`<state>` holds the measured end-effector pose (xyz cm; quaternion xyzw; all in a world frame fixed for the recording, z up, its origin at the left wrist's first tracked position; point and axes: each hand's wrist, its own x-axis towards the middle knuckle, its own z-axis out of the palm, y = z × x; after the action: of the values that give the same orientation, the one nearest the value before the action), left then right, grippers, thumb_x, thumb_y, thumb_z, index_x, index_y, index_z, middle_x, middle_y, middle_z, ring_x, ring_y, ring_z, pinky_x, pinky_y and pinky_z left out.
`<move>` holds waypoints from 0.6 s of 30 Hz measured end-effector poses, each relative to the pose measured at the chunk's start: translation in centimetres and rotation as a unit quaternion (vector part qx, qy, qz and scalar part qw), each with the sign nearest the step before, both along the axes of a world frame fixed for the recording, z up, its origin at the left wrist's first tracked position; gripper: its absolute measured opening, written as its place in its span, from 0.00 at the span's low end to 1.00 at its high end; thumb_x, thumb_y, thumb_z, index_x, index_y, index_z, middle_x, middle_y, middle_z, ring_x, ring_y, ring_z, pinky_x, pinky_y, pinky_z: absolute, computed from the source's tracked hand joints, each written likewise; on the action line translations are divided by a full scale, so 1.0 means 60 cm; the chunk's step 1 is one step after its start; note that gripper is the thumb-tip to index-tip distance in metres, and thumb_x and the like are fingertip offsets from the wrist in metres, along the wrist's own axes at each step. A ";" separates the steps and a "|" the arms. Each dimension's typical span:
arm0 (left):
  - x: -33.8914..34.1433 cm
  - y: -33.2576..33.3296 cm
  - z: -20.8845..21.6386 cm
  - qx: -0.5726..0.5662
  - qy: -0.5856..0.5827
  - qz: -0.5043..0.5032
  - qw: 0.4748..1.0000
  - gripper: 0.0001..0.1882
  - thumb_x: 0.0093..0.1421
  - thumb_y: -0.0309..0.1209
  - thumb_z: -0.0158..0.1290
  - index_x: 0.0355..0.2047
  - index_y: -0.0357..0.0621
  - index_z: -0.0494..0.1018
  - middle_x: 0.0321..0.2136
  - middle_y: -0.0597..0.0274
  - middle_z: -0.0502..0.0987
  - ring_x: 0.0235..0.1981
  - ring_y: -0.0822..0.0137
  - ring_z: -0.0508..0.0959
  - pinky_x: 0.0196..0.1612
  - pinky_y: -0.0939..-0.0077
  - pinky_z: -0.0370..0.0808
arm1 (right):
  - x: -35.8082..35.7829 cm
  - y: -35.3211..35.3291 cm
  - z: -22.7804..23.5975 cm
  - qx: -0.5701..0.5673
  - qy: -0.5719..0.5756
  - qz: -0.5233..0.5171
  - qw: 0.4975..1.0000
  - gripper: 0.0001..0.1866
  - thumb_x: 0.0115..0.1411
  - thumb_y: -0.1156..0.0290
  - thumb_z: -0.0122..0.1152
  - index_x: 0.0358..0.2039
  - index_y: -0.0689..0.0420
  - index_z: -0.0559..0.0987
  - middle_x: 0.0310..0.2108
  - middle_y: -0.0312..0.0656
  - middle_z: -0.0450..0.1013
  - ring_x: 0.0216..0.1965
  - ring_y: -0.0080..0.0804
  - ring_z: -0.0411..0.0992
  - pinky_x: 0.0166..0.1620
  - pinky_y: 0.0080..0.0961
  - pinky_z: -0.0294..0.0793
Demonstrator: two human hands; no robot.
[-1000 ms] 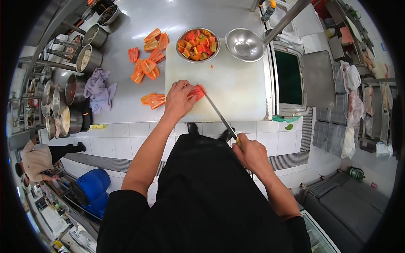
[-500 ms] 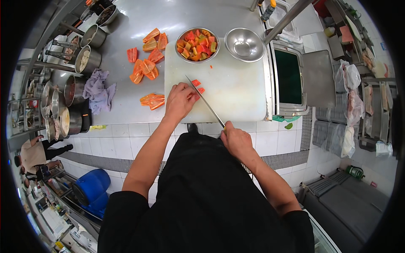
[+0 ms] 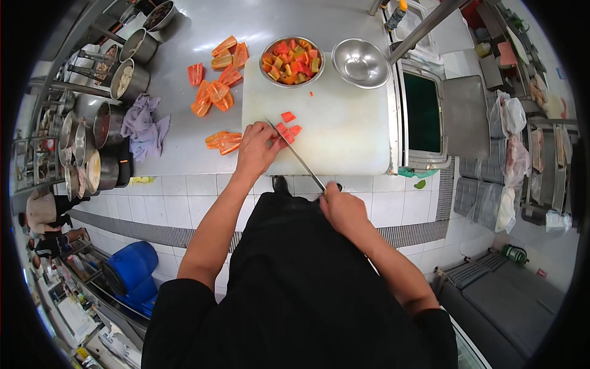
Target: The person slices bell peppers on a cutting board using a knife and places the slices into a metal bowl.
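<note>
My right hand (image 3: 345, 210) is wrapped round the handle of a long knife (image 3: 301, 161), whose blade slants up and left across the white cutting board (image 3: 344, 135). Bent fingertips of my left hand (image 3: 256, 147) press a red pepper piece, mostly hidden, on the board right beside the blade. Just right of the blade lie small cut red pepper pieces (image 3: 288, 116). On the steel table left of the board are several orange-red pepper sections (image 3: 218, 92). A metal bowl (image 3: 264, 72) full of diced peppers stands at the board's far edge.
An empty metal bowl (image 3: 361, 63) stands right of the full one. Pots (image 3: 130, 81) and a crumpled purple cloth (image 3: 145, 126) line the table's left side. A steel-framed bin (image 3: 421, 111) adjoins the board's right edge. Other people (image 3: 46, 215) are far left, near a blue barrel (image 3: 130, 267).
More cut red pieces now lie beside the blade, one of them set apart farther up the board. My left hand has shifted slightly left; the knife stays low against the board.
</note>
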<state>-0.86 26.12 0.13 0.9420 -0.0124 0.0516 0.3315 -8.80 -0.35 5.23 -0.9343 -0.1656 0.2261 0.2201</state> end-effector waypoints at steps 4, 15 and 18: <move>0.013 0.019 -0.003 0.022 0.006 0.035 0.999 0.07 0.55 0.26 0.62 0.34 0.40 0.80 0.40 0.55 0.78 0.45 0.49 0.77 0.50 0.56 0.75 | 0.029 0.027 -0.014 0.005 0.026 -0.019 0.999 0.15 0.69 0.60 0.56 0.42 0.61 0.70 0.25 0.57 0.78 0.29 0.59 0.79 0.36 0.53 0.78; 0.043 -0.033 0.046 0.039 0.080 0.020 0.996 0.30 0.52 0.31 0.65 0.58 0.45 0.77 0.55 0.49 0.73 0.53 0.47 0.76 0.60 0.58 0.74 | 0.039 -0.070 -0.050 0.251 0.335 -0.196 0.887 0.13 0.68 0.61 0.58 0.42 0.60 0.74 0.20 0.38 0.70 0.17 0.26 0.70 0.23 0.29 0.72; 0.049 -0.036 0.029 0.034 0.085 0.033 0.995 0.30 0.52 0.29 0.65 0.58 0.45 0.77 0.55 0.50 0.73 0.53 0.49 0.77 0.59 0.58 0.75 | 0.046 -0.039 -0.053 0.274 0.353 -0.183 0.876 0.14 0.69 0.61 0.58 0.42 0.60 0.74 0.19 0.35 0.68 0.17 0.23 0.68 0.22 0.26 0.71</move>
<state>2.07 23.97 1.87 0.9536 0.0452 -0.0184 0.2971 -6.06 -2.70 2.04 -0.7081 0.0415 0.4425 0.5486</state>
